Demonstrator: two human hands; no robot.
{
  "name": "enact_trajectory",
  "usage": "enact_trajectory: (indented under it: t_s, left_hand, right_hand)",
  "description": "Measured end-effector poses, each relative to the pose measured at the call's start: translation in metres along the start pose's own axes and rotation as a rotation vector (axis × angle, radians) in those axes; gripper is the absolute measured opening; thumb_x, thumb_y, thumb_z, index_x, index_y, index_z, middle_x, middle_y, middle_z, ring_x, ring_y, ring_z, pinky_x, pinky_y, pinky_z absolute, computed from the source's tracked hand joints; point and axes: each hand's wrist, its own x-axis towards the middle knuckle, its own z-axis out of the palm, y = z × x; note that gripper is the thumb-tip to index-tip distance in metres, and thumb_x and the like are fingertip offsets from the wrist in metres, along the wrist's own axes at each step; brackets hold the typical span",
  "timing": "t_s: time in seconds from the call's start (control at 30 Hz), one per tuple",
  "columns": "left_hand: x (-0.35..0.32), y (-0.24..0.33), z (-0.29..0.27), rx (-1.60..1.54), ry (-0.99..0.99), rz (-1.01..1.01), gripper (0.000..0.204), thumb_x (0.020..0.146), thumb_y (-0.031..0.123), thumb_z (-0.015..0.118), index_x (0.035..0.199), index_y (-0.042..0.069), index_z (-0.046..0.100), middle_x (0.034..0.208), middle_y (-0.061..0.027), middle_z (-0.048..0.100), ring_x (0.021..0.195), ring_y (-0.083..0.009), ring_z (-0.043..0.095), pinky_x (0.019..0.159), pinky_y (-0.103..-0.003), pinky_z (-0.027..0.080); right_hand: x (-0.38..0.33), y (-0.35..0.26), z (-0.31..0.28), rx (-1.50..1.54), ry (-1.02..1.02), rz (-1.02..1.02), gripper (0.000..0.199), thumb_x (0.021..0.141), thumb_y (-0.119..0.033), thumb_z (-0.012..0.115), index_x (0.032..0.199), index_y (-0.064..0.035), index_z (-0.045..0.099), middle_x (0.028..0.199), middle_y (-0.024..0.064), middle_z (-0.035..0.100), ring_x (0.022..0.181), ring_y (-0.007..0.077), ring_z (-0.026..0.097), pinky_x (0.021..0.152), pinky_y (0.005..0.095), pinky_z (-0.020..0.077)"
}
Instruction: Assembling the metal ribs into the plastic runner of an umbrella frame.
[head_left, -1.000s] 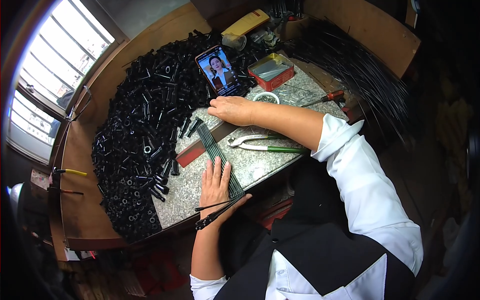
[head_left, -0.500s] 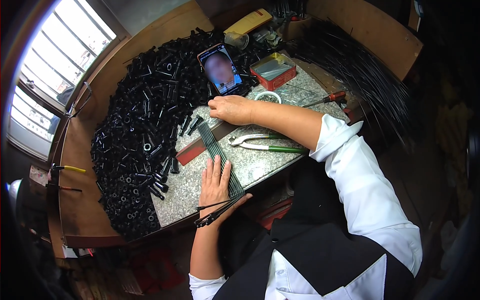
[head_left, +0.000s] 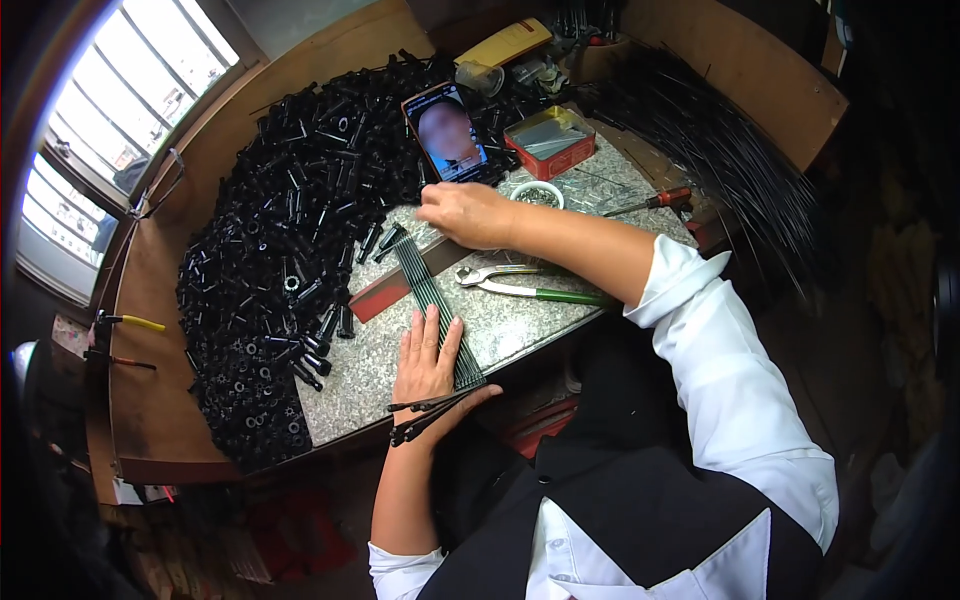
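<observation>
My left hand (head_left: 424, 372) lies flat at the counter's front edge, fingers stretched out beside and partly over a row of thin dark rods (head_left: 428, 290). Its thumb points right near the rods' close end, where several black-tipped ends (head_left: 425, 420) fan across the heel of the hand. The rods' far end reaches black cylindrical parts (head_left: 390, 241) on the counter. My right hand (head_left: 465, 214) is closed above the counter, below the phone and left of a white bowl (head_left: 538, 194) of small metal pieces. Whatever its fingertips hold is hidden.
Green-handled pincers (head_left: 535, 290) lie under my right forearm. A large heap of black parts (head_left: 270, 260) covers the left side. Behind stand a phone (head_left: 446, 132) and a red tin (head_left: 551, 150). At right are a screwdriver (head_left: 668, 197) and many long black rods (head_left: 730, 150).
The view has shifted slightly. Both hands keep nearly the same places, my left flat by the rods and my right closed near the bowl.
</observation>
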Motion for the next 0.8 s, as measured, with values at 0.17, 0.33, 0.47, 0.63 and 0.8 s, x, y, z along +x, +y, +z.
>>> enact_trajectory:
  t_s: [0.17, 0.33, 0.47, 0.63, 0.8]
  left_hand:
    - [-0.002, -0.003, 0.002, -0.001, 0.042, 0.012, 0.095, 0.062, 0.047, 0.08, 0.137, 0.006, 0.039, 0.147, -0.0233, 0.026, 0.137, -0.0401, 0.025, 0.111, -0.049, 0.023]
    - [-0.003, -0.003, 0.001, -0.001, 0.046, 0.015, 0.095, 0.062, 0.049, 0.079, 0.137, 0.006, 0.04, 0.147, -0.023, 0.027, 0.137, -0.0394, 0.024, 0.111, -0.048, 0.023]
    - [-0.002, -0.002, 0.003, -0.034, 0.059, 0.018, 0.095, 0.06, 0.047, 0.081, 0.136, 0.006, 0.041, 0.147, -0.0234, 0.028, 0.137, -0.04, 0.025, 0.111, -0.048, 0.023]
    - [-0.004, -0.002, 0.002, -0.035, 0.073, 0.013, 0.095, 0.059, 0.047, 0.081, 0.135, 0.006, 0.042, 0.146, -0.0235, 0.028, 0.137, -0.0406, 0.025, 0.111, -0.048, 0.024]
    - [-0.002, -0.002, 0.003, -0.025, 0.076, 0.028, 0.096, 0.059, 0.047, 0.081, 0.136, 0.006, 0.04, 0.146, -0.0236, 0.028, 0.137, -0.0406, 0.025, 0.111, -0.048, 0.024]
  right_hand:
    - [-0.026, 0.051, -0.06, -0.187, 0.142, 0.141, 0.006, 0.073, -0.007, 0.06, 0.079, -0.0072, 0.057, 0.084, 0.0116, 0.056, 0.08, 0.0309, 0.061, 0.067, 0.041, 0.0518]
    - [-0.044, 0.109, -0.105, -0.469, -0.253, 0.56, 0.017, 0.073, -0.004, 0.062, 0.088, -0.0061, 0.07, 0.098, 0.0168, 0.064, 0.093, 0.0337, 0.063, 0.078, 0.0419, 0.0521]
    - [-0.054, 0.135, -0.097, -0.482, -0.419, 0.687, 0.018, 0.072, -0.004, 0.064, 0.09, -0.0048, 0.07, 0.101, 0.0179, 0.065, 0.096, 0.034, 0.063, 0.08, 0.0409, 0.0516]
    - [-0.056, 0.141, -0.084, -0.506, -0.428, 0.703, 0.012, 0.07, -0.007, 0.07, 0.081, -0.0032, 0.07, 0.091, 0.0184, 0.067, 0.089, 0.0342, 0.065, 0.078, 0.0409, 0.052]
    - [-0.065, 0.143, -0.094, -0.526, -0.457, 0.637, 0.015, 0.073, -0.003, 0.065, 0.087, -0.0014, 0.067, 0.098, 0.0176, 0.064, 0.096, 0.0343, 0.062, 0.081, 0.0412, 0.0506]
